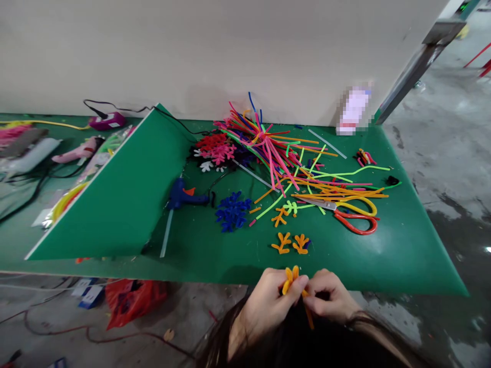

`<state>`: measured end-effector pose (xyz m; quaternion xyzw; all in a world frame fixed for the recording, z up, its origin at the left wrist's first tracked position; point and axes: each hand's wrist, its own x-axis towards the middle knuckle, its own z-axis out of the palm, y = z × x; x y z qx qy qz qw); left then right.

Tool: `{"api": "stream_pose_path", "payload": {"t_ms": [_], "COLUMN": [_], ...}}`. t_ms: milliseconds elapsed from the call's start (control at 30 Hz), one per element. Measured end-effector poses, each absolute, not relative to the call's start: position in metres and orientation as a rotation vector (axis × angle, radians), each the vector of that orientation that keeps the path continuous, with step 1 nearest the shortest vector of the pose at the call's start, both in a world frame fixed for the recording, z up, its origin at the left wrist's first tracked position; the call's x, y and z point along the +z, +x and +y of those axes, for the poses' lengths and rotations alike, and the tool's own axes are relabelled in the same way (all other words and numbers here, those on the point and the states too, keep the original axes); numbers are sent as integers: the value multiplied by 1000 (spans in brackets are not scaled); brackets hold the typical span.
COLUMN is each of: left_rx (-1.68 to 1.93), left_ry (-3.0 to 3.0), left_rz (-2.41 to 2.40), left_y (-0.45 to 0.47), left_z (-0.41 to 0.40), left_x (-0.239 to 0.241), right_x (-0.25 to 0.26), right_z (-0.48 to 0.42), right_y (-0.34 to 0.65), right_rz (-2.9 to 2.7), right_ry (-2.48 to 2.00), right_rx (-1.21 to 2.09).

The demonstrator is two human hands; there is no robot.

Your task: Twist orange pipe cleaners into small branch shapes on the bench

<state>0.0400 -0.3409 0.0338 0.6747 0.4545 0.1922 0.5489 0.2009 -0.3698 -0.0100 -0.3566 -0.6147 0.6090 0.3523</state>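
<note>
Orange, fuzzy piece (290, 279) found between both hands, at the near edge of the green counter (402, 255). Left hand (272, 291): grip closed, thumb and fingers pinching the piece beneath its raised loops. Right hand (332, 294): grip narrow, fingers curled and apparently pinching the piece beside the left thumb; exact contact partly hidden. A loose end (309, 318) hangs below.

Step in hand, as judged: bending or twisting the piece into branches. Three orange sprigs (282, 243) of similar form lie on the counter just beyond the hands. Next move, as judged, calls for a firm left pinch and a small, controlled turn from the right, close to the join, so that the loops do not slip. Scissors (356, 217) lie farther off, untouched, beside orange stems (368, 194).
</note>
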Motion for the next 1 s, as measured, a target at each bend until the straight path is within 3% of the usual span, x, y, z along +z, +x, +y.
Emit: {"api": "stream_pose_path", "payload": {"t_ms": [167, 267, 433, 633, 700, 833, 1000], "left_rx": [462, 434, 454, 700, 746, 779, 689], "left_ry": [1710, 1628, 1482, 1649, 1678, 1655, 1681], "left_rz": [1325, 1286, 1290, 1207, 1199, 1233, 1283], "left_y": [44, 46, 42, 39, 39, 37, 36], "left_z": [-340, -341, -338, -336, -337, -337, -336], "left_x": [22, 19, 21, 21, 19, 17, 12], "right_x": [-8, -6, -11, -10, -8, -6, -4], "right_z": [-366, -366, -367, -369, -371, -371, -357], "right_y": [198, 198, 191, 186, 186, 188, 204], "right_rz": [-2252, -2345, -2201, -1636, -1575, -1835, -2332], "right_ry": [-1046, -1088, -1167, -1427, -1391, -1350, -1255], "right_rx": [212, -79, 170, 1126, 1273, 1117, 325]}}
